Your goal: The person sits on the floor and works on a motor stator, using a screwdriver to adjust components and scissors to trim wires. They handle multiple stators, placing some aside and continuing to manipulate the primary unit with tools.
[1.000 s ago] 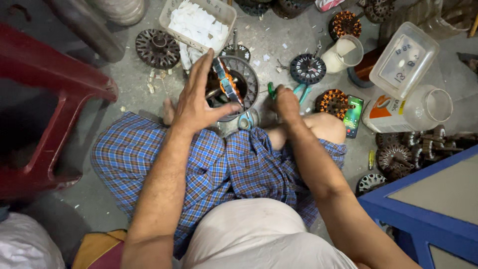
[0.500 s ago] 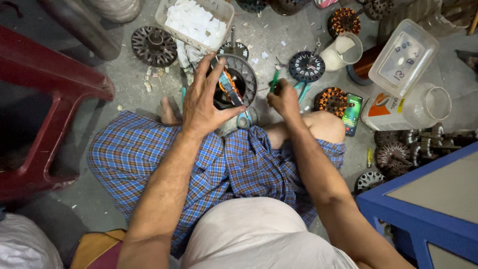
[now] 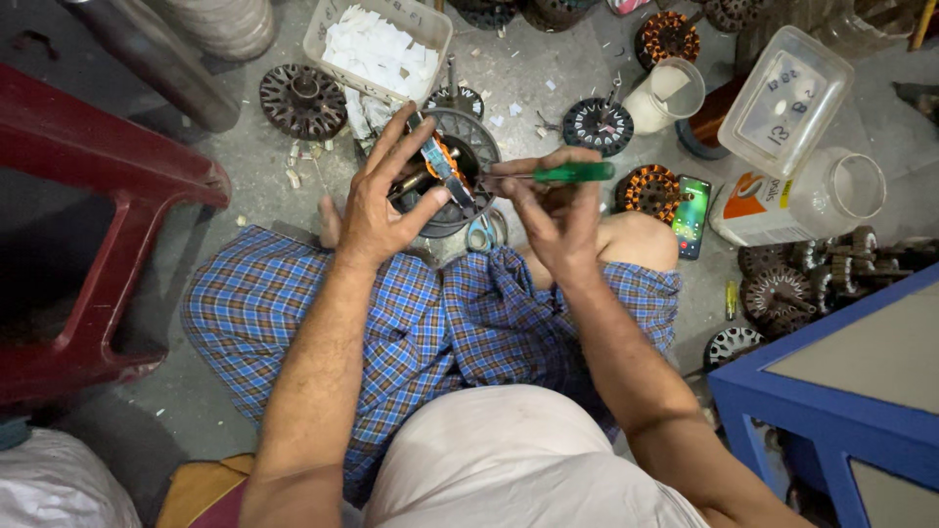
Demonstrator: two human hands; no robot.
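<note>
The left hand (image 3: 383,200) grips the motor stator (image 3: 445,168) from its left side, fingers spread over the dark ring and thumb pressed beside the copper windings; the stator sits above the person's lap, just over the concrete floor (image 3: 264,166), between the two hands. The right hand (image 3: 556,210) is closed around a green-handled screwdriver (image 3: 572,172), which lies nearly level with its shaft running left into the stator core. Compared with the frame half a second earlier, the screwdriver has turned from a steep angle to a horizontal one, and the right hand has lifted and drawn nearer to the stator; the left hand keeps the same hold. A thin pale strip stands between the left fingers and the windings, though what it is made of cannot be told at this resolution. Beyond the stator stands a white plastic tray (image 3: 411,22) holding cut paper pieces, with a loose rotor disc (image 3: 301,100) to its left. A second wound stator (image 3: 650,190) and a phone (image 3: 692,215) lie just right of the right hand, near the knee. A red plastic stool (image 3: 88,225) stands at the left, and a blue table (image 3: 831,391) at the lower right
</note>
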